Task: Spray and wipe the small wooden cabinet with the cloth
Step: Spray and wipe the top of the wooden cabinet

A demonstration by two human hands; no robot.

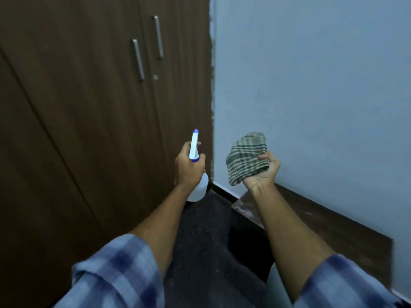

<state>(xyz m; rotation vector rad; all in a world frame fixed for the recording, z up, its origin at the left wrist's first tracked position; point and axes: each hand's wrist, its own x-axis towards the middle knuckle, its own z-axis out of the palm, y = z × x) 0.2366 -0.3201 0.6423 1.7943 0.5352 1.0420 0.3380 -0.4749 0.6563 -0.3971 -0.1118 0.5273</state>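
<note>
Dark wardrobe doors (89, 107) ahead, blue wall (311, 85) right — my left hand (189, 167) grips spray bottle (195, 152), right hand (264, 172) clutches bunched checked cloth (245, 157).

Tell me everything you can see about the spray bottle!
The spray bottle has a white plastic spray head with a blue nozzle tip on top and a blue collar, above a pale, see-through rounded body that shows below the hand. The left hand is wrapped around its neck, holding it upright in the air, nozzle pointing away from the person, near the edge of the dark wooden cupboard doors. Nothing else touches it.
</note>
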